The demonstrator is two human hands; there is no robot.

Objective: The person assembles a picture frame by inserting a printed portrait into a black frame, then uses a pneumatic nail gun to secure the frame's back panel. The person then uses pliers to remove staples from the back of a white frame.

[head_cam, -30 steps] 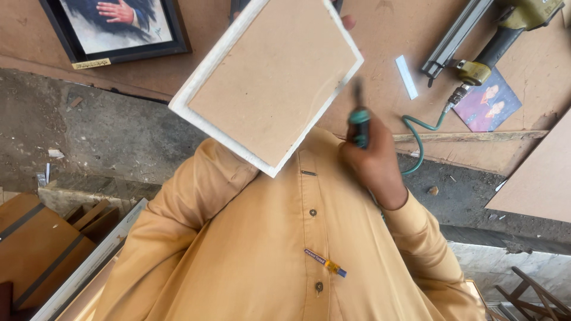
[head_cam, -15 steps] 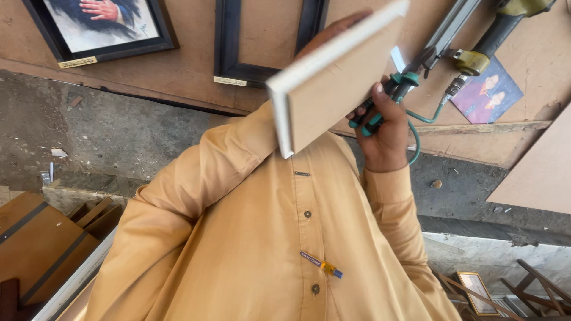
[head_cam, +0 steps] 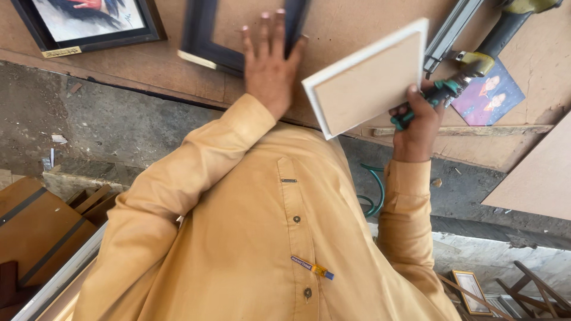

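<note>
My right hand grips a small white-edged frame with a brown backing board, held tilted above the table. The same hand also holds a green-handled tool. My left hand reaches forward with its fingers spread, lying flat on the lower edge of an empty dark frame on the brown worktable. The dark frame is blurred. Below both arms my mustard shirt fills the view, with a pen clipped at the chest.
A framed picture lies at the far left of the table. A pneumatic nail gun and a loose photo print lie at the right, with a green hose hanging below. A brown board and wooden pieces flank me.
The white frame has swung to the right, held now by my right hand alone. My left hand has let go of it and reached forward onto the dark frame.
</note>
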